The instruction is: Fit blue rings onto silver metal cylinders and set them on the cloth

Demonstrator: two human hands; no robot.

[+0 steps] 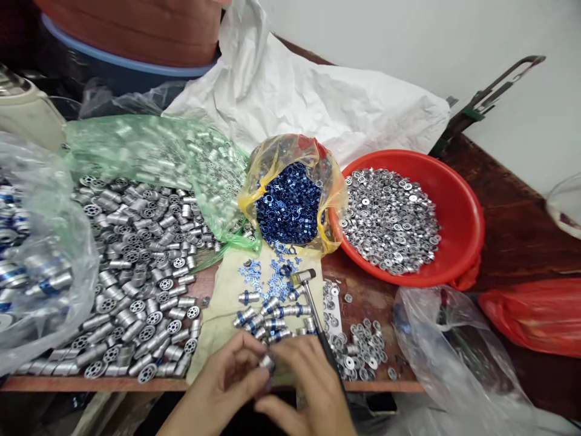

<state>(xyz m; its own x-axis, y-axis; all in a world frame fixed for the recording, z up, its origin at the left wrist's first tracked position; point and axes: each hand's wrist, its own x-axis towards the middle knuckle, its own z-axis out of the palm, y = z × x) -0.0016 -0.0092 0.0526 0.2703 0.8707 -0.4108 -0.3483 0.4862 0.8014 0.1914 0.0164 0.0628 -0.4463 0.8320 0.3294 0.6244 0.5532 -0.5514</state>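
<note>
Far left: clear bag [68,303] of silver parts, some with blue bands. Next, heap of silver cylinders [131,260] with spoked ends, spread to the worktop's front edge [149,383]; green bag [149,148] over its back, more silver parts inside.

Middle: pale cloth [211,315]. Left hand [231,375] at its front edge, fingertips closed on a small metal piece [267,363]. Piece sits between the two hands, mostly covered. Just behind them, cluster of blue-banded cylinders [272,304], then loose blue star-shaped bits [275,281], then open yellow bag [247,203] full of dark blue rings [290,206].

Right hand [308,375] right beside the piece, fingers curled; can't tell if it grips. Hammer [322,327] lies tilted just behind it, head on the cloth.

Right: loose silver discs [363,348] on the worktop; red basin [463,224] behind, holding a heap of similar discs. Then crumpled clear plastic [463,345] and a red bag [535,315], far right.
</note>
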